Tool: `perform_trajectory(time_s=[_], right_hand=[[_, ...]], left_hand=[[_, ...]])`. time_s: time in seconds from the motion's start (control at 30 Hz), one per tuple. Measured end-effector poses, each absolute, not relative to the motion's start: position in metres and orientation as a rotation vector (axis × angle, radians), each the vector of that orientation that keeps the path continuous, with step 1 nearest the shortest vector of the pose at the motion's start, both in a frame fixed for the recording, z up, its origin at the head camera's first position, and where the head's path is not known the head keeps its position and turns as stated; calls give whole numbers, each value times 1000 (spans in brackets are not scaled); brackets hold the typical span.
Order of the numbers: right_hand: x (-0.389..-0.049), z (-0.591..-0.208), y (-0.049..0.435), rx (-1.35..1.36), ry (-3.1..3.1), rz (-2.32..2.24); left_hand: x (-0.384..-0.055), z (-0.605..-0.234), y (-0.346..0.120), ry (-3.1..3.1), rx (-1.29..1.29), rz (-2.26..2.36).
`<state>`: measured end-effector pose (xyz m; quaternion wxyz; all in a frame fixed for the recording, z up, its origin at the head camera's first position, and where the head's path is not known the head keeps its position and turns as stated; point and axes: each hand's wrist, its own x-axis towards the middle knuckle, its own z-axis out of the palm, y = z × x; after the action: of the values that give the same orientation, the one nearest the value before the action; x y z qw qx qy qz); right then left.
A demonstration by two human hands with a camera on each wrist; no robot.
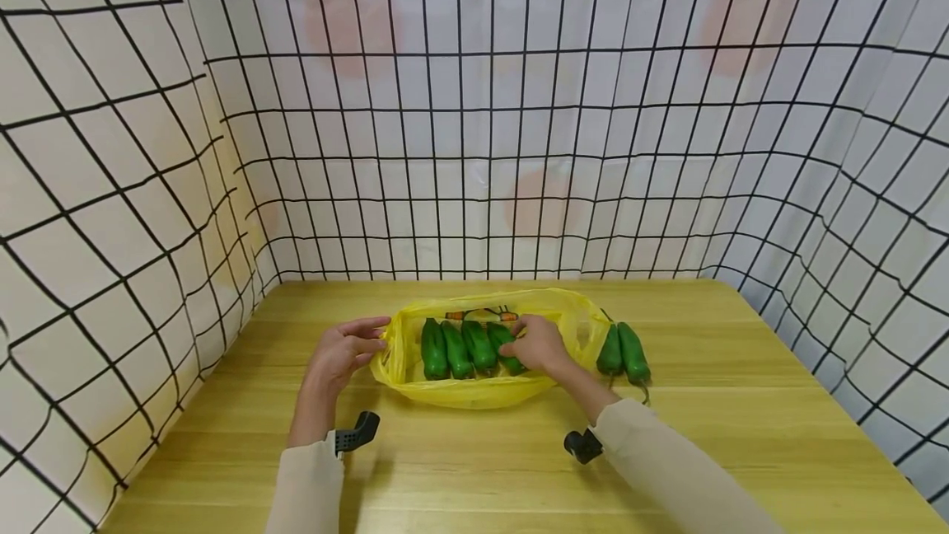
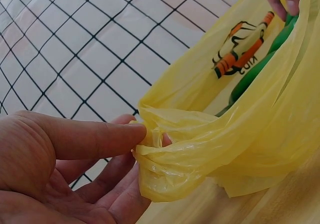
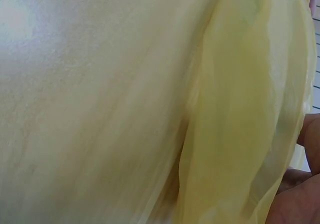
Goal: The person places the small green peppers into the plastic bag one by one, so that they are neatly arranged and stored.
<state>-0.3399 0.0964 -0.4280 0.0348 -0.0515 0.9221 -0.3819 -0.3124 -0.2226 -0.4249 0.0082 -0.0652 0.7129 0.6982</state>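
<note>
A yellow plastic bag (image 1: 474, 394) lies spread on the table with its mouth held wide. Several long, glossy green peppers (image 1: 435, 350) sit side by side in it. At the bag's left end, my left hand (image 1: 341, 353) pinches the gathered plastic between thumb and fingers, as the left wrist view shows close up. My right hand (image 1: 539, 344) reaches over the right part of the bag, thumb and fingers around the rightmost green pepper (image 1: 501, 338) inside. The right wrist view shows mostly the bag's side wall (image 3: 235, 114), which hides that pepper.
Two more green peppers (image 1: 633, 353) lie on the wooden table (image 1: 741, 402) just right of the bag, thin stems showing. A black wire grid (image 1: 460, 130) with white sheeting behind it encloses the back and sides. An orange and black print (image 2: 245, 46) marks the bag's inner wall.
</note>
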Motion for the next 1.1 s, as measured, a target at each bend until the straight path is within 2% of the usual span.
perform_trajectory(time_s=[1.1], right_hand=[[-338,-430,100,-186,2868,-1050]], left_hand=[[-312,-426,-223,2192,-167,2213]])
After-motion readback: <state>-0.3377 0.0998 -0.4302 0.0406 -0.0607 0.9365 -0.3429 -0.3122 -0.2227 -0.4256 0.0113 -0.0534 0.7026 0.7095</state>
